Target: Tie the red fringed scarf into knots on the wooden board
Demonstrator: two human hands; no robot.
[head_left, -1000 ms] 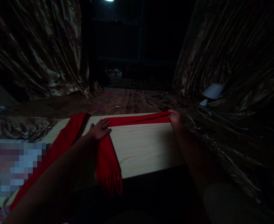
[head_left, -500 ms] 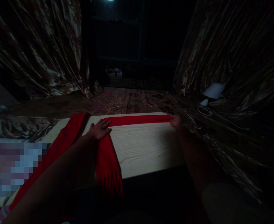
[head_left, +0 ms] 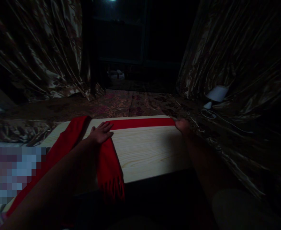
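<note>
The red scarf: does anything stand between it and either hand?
Nothing visible does. The left hand lies spread on the red scarf, and the right hand grips it at the tabletop's right end. The white lamp stands off to the right.

Left hand [head_left: 100,134]: flat, fingers spread, on red fabric scarf [head_left: 140,123]. Fringed end hangs nearside of left hand. Second red length lies left of same hand; join not visible. Right hand [head_left: 183,126]: closed on far end of strip stretched between hands. Pale wood-grain tabletop [head_left: 150,153] beneath scarf. White lamp with tapered shade [head_left: 217,93]: beyond right hand, to its right. Dark patterned curtains [head_left: 47,60]: beyond both hands.
</note>
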